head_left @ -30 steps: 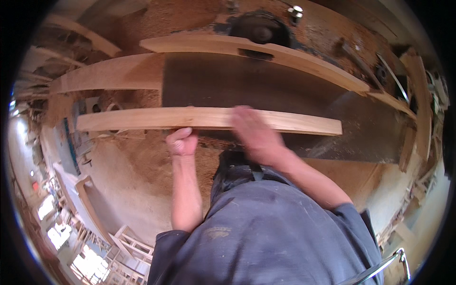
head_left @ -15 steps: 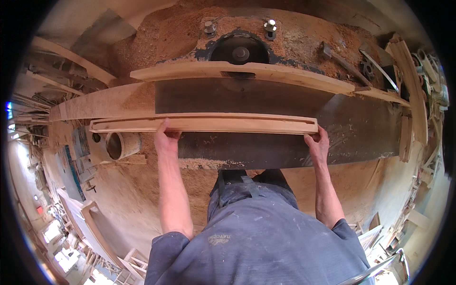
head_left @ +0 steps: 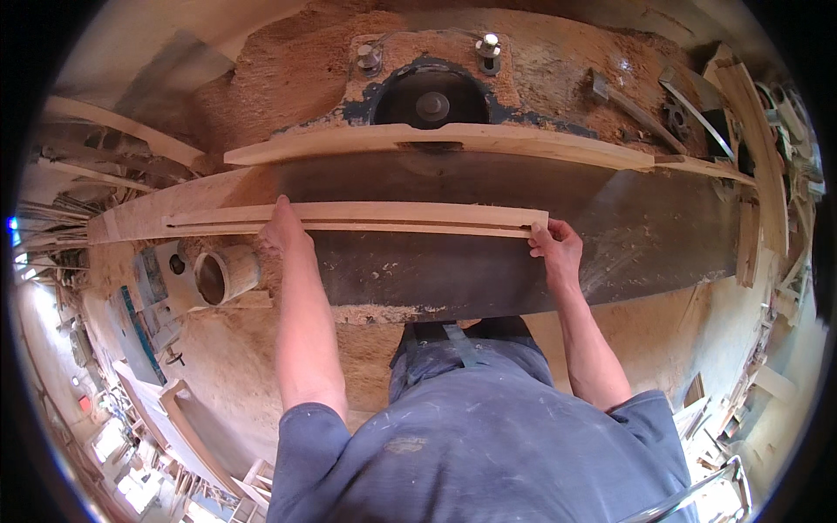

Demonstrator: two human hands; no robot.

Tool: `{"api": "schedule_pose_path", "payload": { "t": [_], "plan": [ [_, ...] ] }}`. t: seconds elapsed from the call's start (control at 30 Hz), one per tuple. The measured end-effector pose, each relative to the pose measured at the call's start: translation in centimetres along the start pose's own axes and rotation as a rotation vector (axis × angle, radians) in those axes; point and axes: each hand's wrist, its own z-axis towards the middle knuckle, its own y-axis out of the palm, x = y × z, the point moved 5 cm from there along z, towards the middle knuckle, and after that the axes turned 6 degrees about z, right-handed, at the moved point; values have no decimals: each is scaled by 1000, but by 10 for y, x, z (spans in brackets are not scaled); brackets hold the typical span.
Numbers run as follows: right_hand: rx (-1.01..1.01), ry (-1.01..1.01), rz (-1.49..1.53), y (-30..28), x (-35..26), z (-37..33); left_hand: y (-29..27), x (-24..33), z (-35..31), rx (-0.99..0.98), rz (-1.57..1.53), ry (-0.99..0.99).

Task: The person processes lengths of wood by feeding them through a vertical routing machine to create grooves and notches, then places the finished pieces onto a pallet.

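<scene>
A long pale wooden strip (head_left: pixel 418 212) with a narrow groove along its length lies crosswise over the dark metal machine table (head_left: pixel 436 275). My left hand (head_left: pixel 286 230) is closed around it left of the middle, its thumb on the far edge. At the right end, my right hand (head_left: pixel 558 247) pinches the strip between thumb and fingers. Beyond the strip, a wooden fence board (head_left: pixel 349 139) with a notch in its middle runs along the table. Behind that notch sits a round dark housing with a metal spindle (head_left: pixel 432 106).
Sawdust (head_left: pixel 288 83) is heaped around the housing, where two bolts (head_left: pixel 488 52) stand up. A hammer-like tool (head_left: pixel 641 113) lies at the far right. Left of the table are a round open pipe (head_left: pixel 228 275) and several stacked boards. More planks (head_left: pixel 758 157) lean at the right.
The strip's right end has shifted left, and the strip has been turned so its groove runs along the nearer side. Both hands have moved left with it.
</scene>
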Motion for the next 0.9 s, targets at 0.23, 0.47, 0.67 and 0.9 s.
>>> {"api": "schedule_pose_path", "payload": {
  "t": [0.23,0.47,0.67,0.9],
  "plan": [
    [51,37,141,1,4,-3,26,-20,7,51,-288,98],
    [61,40,197,26,-2,14,36,-3,31,94,-248,79],
    [56,47,207,56,-16,28,44,26,41,109,-333,49],
    [49,61,200,76,-24,42,54,50,50,26,-482,83]
  ]
}}
